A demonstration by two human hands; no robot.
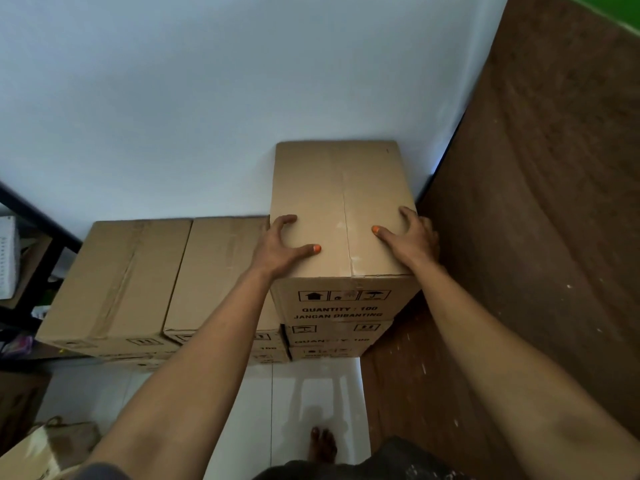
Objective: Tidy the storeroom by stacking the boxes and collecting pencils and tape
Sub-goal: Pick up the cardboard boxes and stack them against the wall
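Observation:
A brown cardboard box (343, 188) printed "QUANTITY : 100" tops a stack in the corner, against the white wall. Under it two more boxes (332, 332) show their printed fronts. My left hand (280, 244) grips the top box at its left edge, thumb lying on the lid and fingers bent at the edge. My right hand (410, 235) grips the right edge, thumb on the lid and the outer fingers wrapped over the side. No pencils or tape are in view.
Two lower box stacks (114, 278) (221, 271) stand side by side left of the corner stack. A dark metal shelf (31, 216) is at far left, a brown board wall (536, 202) at right. White floor tiles (311, 393), my bare foot (323, 445), another carton (31, 455) lower left.

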